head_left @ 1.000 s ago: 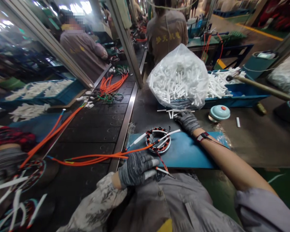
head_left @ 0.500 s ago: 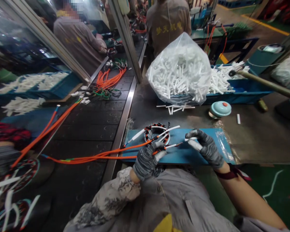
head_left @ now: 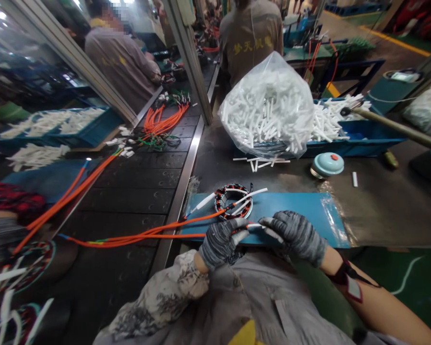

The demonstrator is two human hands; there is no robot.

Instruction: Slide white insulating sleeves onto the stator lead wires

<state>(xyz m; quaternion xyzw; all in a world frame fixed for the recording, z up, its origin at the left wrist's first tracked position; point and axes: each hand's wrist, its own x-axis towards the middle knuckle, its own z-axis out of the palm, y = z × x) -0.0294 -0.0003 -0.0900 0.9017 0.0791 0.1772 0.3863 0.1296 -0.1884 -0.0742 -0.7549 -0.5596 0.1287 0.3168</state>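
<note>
My left hand [head_left: 223, 242], in a grey knitted glove, is closed on an orange wire [head_left: 187, 235] close to its end. A thin white sleeve [head_left: 255, 225] sticks out from its fingertips towards the right. My gloved right hand [head_left: 296, 235] pinches the far end of that sleeve, its fingertips a short way from the left ones. Whether a separate tube is inside the right fingers is hidden. Just beyond the left hand a wound stator ring [head_left: 221, 200] sits on a blue board [head_left: 309, 203], with white-sleeved leads [head_left: 256, 192] over it.
Behind the board stand a clear bag of white tubes [head_left: 267, 110] and a blue bin [head_left: 373, 141] with more. A light-blue round pot [head_left: 328, 164] is to the right. On the left runs a dark slatted conveyor [head_left: 143, 191]; a co-worker's gloved hand [head_left: 2, 239] is at far left.
My right hand has moved left and down, bringing the short white tube it held onto the wire end near my left hand. The left hand has barely moved.
</note>
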